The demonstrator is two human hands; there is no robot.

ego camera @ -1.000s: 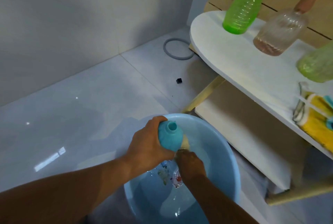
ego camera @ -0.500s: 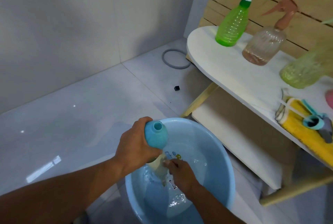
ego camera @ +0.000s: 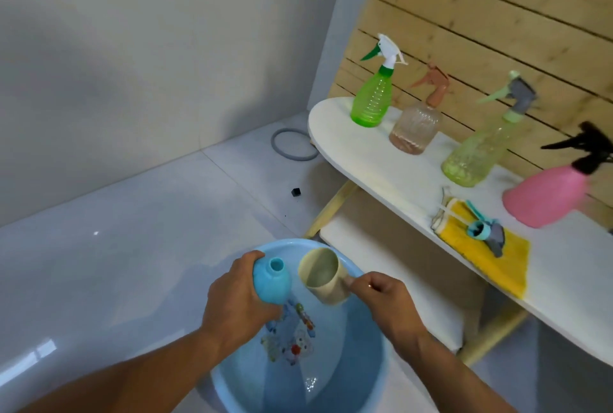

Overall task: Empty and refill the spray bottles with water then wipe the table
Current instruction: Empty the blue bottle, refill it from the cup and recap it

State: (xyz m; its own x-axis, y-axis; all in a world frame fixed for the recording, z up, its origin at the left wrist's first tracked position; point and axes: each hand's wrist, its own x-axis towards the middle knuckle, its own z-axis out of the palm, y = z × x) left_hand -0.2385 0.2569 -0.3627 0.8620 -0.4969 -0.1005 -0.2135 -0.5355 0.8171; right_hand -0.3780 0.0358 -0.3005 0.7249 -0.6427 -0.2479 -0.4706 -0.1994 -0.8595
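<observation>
From the head view, the right hand, down in the water half a second ago, now grips a beige cup by its handle, lifted above the blue basin and tilted toward the open-necked blue bottle, which the left hand still clasps over the basin beside the white table

Uncapped blue bottle held upright over the basin, a beige cup tilted beside it; four capped spray bottles (green, clear, yellowish, pink) along the table's back edge
</observation>
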